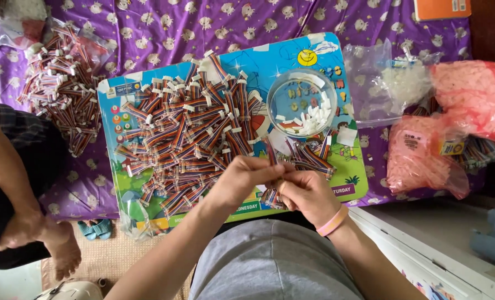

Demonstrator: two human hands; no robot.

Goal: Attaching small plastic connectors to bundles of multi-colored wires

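My left hand and my right hand meet over the near edge of a colourful picture board. Both pinch a short rainbow ribbon cable with a white connector; its striped end sticks up between my fingers and more wires hang below my right hand. A big heap of the same ribbon cables covers the board's left and middle. A clear round bowl with small white connector pieces stands on the board's right part. A pink band is on my right wrist.
A second pile of ribbon cables lies on the purple patterned cloth at left. Pink plastic bags and a clear bag of white parts lie at right. Another person's arm and foot are at lower left.
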